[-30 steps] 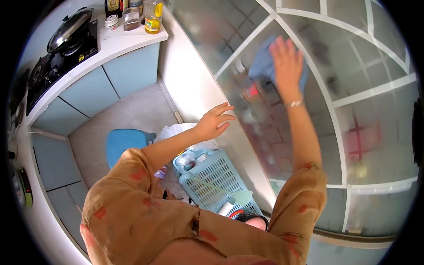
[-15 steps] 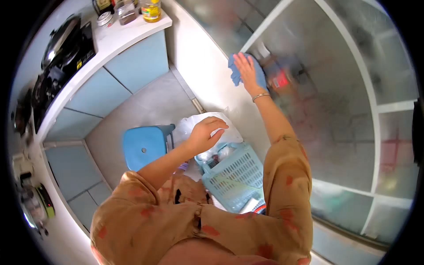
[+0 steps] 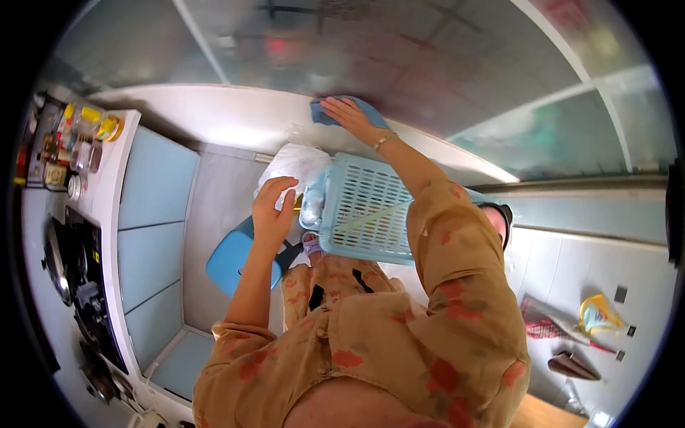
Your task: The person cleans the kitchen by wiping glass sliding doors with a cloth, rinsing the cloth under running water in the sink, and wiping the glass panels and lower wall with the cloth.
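Note:
My right hand (image 3: 353, 121) lies on a blue cloth (image 3: 369, 110), its fingers bent lightly over it. The cloth is pressed where the frosted glass panel (image 3: 399, 50) meets the white ledge (image 3: 214, 110). Nothing is in my left hand (image 3: 271, 210), which hovers with thumb and fingers apart. Below and beside it are a white plastic bag (image 3: 296, 164) and a light blue slotted basket (image 3: 371, 210). A blue stool (image 3: 232, 258) stands partly behind my left forearm.
On the left runs a white counter (image 3: 114, 164) with jars, bottles and a black stove (image 3: 85, 264). Pale blue cabinets (image 3: 153, 182) stand under it. At lower right, a yellow and white packet (image 3: 599, 314) and other items lie by the tiles.
My view has turned to the right. The right hand and cloth have moved along the lower edge of the glass, while the left hand stays raised and empty.

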A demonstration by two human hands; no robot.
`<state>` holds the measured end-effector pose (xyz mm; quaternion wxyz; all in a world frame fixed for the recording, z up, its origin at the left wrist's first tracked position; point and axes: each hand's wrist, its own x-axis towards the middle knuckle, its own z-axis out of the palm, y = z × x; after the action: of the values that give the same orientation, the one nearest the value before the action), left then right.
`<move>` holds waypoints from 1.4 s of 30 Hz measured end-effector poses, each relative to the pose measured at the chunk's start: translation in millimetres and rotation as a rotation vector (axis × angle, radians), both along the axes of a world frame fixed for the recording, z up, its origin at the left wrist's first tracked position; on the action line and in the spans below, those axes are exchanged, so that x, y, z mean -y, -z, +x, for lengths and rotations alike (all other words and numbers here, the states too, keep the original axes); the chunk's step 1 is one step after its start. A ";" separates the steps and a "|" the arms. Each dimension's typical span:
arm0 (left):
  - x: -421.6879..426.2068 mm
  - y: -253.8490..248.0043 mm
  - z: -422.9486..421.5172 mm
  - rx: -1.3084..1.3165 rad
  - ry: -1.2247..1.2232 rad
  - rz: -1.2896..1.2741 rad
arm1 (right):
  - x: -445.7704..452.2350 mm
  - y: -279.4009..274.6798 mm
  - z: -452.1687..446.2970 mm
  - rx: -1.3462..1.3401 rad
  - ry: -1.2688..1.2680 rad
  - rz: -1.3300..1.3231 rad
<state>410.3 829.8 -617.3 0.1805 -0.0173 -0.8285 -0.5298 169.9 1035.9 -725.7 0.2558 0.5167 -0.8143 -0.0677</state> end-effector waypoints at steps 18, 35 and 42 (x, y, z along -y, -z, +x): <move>-176.7 -1.0 -9.3 0.011 0.259 -0.053 | -490.4 -107.0 124.5 0.161 0.456 0.455; -239.5 -41.5 -10.3 0.033 0.374 -0.094 | -461.8 -26.9 70.5 0.233 0.375 -3.141; -184.1 -22.7 8.8 0.137 0.244 -0.104 | -413.3 -45.5 32.3 -0.138 1.250 -2.640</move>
<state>419.0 1013.9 -594.6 0.0569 -0.0909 -0.8570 -0.5041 202.2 1449.1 -680.2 0.5008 -0.5226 -0.3565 0.5907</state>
